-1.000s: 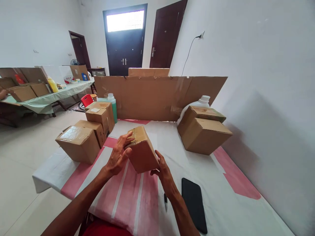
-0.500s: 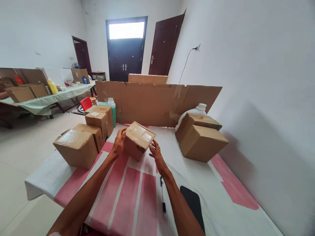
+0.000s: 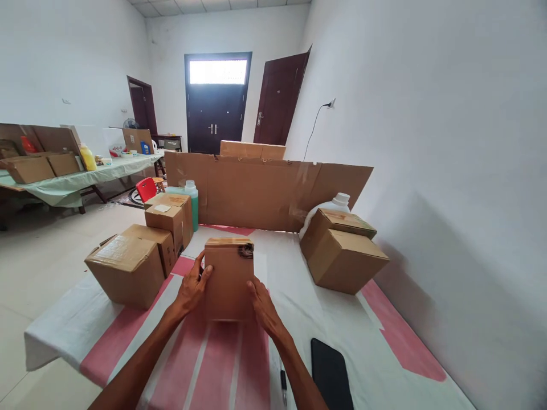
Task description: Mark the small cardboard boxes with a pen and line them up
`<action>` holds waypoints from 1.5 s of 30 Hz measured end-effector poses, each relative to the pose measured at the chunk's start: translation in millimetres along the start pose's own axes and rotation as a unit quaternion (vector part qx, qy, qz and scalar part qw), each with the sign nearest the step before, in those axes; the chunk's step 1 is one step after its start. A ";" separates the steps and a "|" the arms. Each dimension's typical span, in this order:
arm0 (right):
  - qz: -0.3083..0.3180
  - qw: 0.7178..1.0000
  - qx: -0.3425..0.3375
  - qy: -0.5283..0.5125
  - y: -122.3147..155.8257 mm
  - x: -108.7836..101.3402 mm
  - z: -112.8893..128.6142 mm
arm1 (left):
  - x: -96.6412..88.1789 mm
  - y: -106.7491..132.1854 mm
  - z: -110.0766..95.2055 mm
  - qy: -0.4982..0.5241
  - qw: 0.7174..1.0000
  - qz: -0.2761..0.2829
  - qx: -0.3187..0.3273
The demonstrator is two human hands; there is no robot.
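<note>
A small brown cardboard box (image 3: 228, 285) is held between my two hands over the middle of the cloth-covered table, one broad side facing me. A dark scribbled mark shows at its upper right corner. My left hand (image 3: 192, 287) grips its left side, with the thumb on the near edge. On the right side, my right hand (image 3: 262, 304) presses with its thumb toward the front face; its other fingers are partly hidden. Below my right forearm lies a pen (image 3: 284, 384), and a black phone (image 3: 331, 370) rests just right of it.
Several cardboard boxes (image 3: 128, 267) stand at the left, with a green-liquid bottle (image 3: 194, 205) behind them. Two more boxes (image 3: 348, 262) and a white jug (image 3: 339, 200) stand at the right. An upright cardboard panel (image 3: 248, 193) borders the table's far edge.
The box has turned from a corner-on tilt, top showing, to having a broad side toward me. My right hand has closed in on its right side. The camera view has tipped upward.
</note>
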State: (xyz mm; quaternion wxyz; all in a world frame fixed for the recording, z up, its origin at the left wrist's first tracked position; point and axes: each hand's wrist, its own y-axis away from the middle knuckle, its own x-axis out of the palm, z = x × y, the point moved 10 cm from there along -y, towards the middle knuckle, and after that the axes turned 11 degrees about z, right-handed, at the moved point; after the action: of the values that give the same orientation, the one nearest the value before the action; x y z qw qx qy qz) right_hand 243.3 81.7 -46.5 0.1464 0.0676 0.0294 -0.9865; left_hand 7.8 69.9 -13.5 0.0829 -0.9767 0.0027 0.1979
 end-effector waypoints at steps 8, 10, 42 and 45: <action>0.048 0.990 0.065 -0.114 107.5 33.8 3.3 | -6.4 107.0 -35.5 -0.112 0.992 0.064 0.013; 0.030 0.991 0.058 -0.115 123.1 40.4 9.6 | -18.9 116.4 -46.7 -0.137 0.990 0.023 0.004; -0.083 0.994 0.009 -0.066 154.8 10.6 27.3 | 47.6 136.6 -167.2 -0.424 0.862 -0.029 0.275; -0.151 0.973 0.127 0.120 166.9 -26.5 -10.9 | 46.1 129.7 -162.2 -0.429 0.863 -0.032 0.266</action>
State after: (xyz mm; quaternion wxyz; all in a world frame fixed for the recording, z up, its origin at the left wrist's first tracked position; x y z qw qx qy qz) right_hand 318.7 -69.3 -59.9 -0.0187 0.1988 -0.0691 -0.9774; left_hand 108.0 -83.2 95.2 0.3390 -0.7356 -0.0120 0.5863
